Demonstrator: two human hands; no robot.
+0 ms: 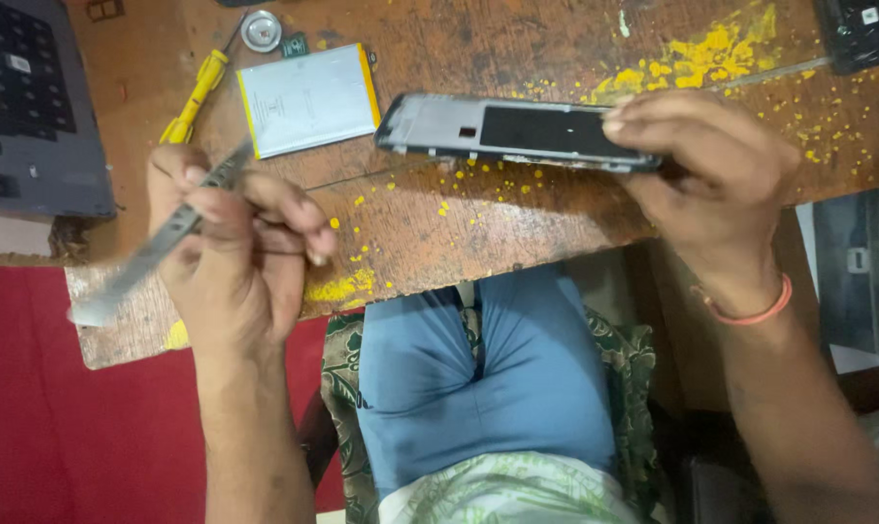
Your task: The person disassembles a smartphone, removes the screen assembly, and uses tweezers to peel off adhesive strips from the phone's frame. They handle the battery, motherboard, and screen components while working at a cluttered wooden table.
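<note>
Blue-trousered lap (488, 378) sits closest, under the wooden table (517, 209) edge. At 11 o'clock: flat battery (308, 99), yellow screwdriver (195, 97), round metal disc (261, 30). Left hand (235, 247) is fisted around blurred metal tweezers (158, 243) (tip points to 8 o'clock). Right hand (711, 175) pinches the phone frame (517, 133) by its 3 o'clock end, wrist bent, nothing blocking.

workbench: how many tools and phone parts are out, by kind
tweezers: 1, in the left hand
yellow screwdriver: 1
opened phone body: 1, in the right hand
flat battery: 1
round metal disc: 1
total: 5
</note>
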